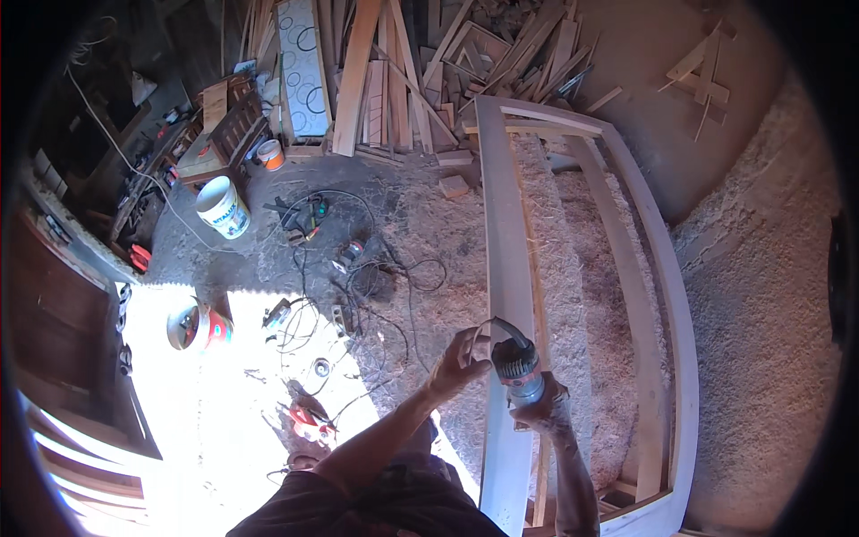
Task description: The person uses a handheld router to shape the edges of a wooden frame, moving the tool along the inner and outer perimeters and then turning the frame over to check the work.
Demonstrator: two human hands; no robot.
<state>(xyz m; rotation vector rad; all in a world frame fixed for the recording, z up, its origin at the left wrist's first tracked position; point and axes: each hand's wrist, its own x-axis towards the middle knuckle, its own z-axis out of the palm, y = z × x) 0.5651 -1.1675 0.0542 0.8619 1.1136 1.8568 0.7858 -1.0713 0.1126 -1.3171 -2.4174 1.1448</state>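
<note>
Right hand (537, 413) grips power tool (519, 367) on wooden frame (506, 268) — left hand (456, 358) alongside

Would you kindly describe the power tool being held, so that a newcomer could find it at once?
Start at the big pale wooden frame standing on the sawdust-covered floor. On its long left rail sits a small hand-held power tool, gripped by the right hand, with the left hand beside it. Unlike the tools scattered on the floor, it has a grey body and a dark top.

Head view: high, looking steeply down (fisheye), wooden frame (537, 295) close below.
</note>
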